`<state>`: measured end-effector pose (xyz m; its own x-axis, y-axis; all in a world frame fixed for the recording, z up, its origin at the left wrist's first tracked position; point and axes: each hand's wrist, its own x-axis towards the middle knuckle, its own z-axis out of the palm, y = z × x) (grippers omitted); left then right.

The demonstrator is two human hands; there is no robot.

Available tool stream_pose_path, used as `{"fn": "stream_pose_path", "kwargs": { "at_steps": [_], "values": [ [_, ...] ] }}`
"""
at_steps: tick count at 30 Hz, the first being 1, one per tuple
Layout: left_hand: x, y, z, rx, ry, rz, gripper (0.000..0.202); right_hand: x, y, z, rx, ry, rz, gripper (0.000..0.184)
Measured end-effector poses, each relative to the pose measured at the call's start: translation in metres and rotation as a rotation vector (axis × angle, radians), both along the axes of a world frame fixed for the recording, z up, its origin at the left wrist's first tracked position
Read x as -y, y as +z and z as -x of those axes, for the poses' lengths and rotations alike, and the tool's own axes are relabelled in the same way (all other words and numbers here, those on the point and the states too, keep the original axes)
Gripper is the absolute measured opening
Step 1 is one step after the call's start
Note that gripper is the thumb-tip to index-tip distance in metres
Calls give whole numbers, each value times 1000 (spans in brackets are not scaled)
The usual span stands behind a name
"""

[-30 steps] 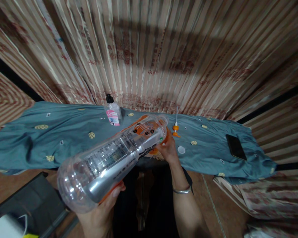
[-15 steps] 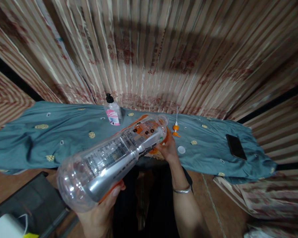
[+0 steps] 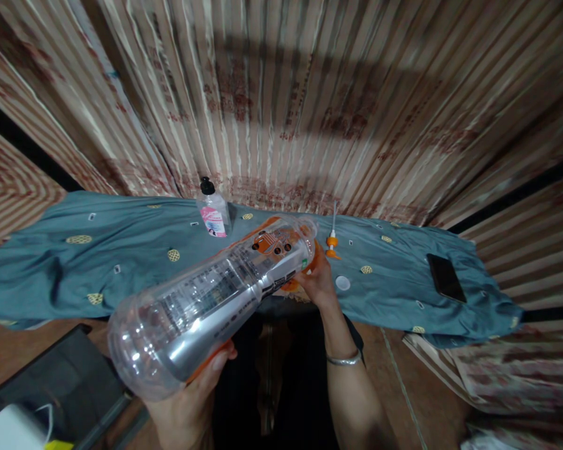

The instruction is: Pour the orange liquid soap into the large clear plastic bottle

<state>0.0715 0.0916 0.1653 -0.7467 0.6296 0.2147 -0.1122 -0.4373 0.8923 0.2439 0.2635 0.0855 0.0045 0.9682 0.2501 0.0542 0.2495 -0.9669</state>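
A large clear plastic bottle [image 3: 211, 300] with a silver and orange label lies tilted in front of me, its base towards the camera and its neck pointing away over the table. My left hand [image 3: 187, 400] grips it from beneath near the base. My right hand [image 3: 316, 281], with a silver bracelet on the wrist, is closed around the neck end. An orange pump head with a white tube [image 3: 332, 240] stands on the cloth just beyond the right hand, and a small white cap [image 3: 342, 283] lies beside it.
A blue-grey cloth with small yellow motifs [image 3: 98, 262] covers the table. A small sanitiser bottle with a black cap [image 3: 212, 209] stands at the back. A dark phone [image 3: 445, 278] lies at the right. Striped curtains hang behind. A dark case [image 3: 51, 387] sits at lower left.
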Motion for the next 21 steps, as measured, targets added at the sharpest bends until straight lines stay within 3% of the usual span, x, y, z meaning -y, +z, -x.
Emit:
{"fn": "stream_pose_path", "kwargs": {
  "at_steps": [10,21],
  "values": [
    [0,-1,4,27,-12,32,100,-4,1,-4,18,20,-12,72],
    [0,1,3,-8,-20,-3,94,-1,0,-2,5,7,-14,70]
  ]
}}
